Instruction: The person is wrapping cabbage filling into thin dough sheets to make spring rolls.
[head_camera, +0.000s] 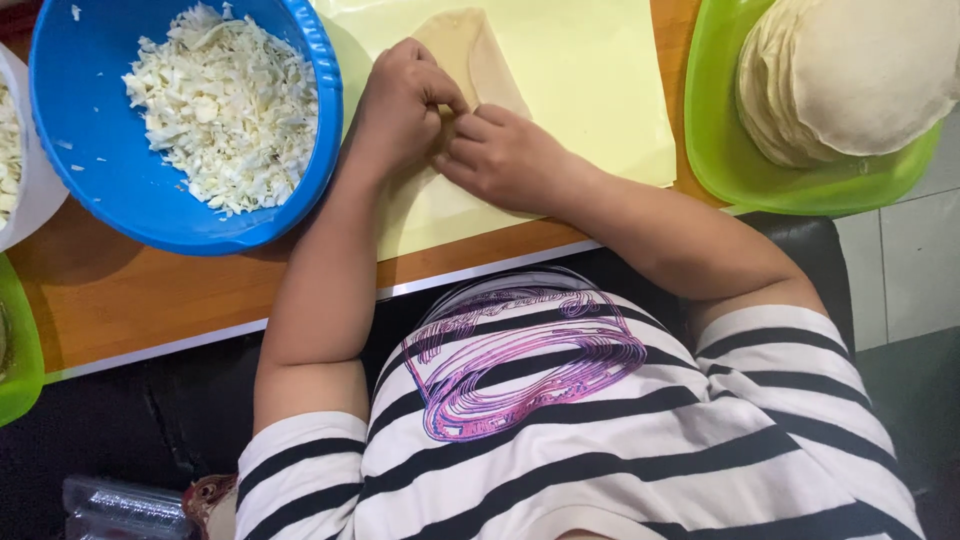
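Fingers (450, 95) of both hands pinch the pale, folded dough wrapper (478, 55).

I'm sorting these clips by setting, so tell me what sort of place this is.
Probably a home kitchen or small food-prep table. A blue plastic bowl of shredded white cabbage and a green plastic tray of stacked round dough wrappers sit on a wooden tabletop, and both hands fold a wrapper.
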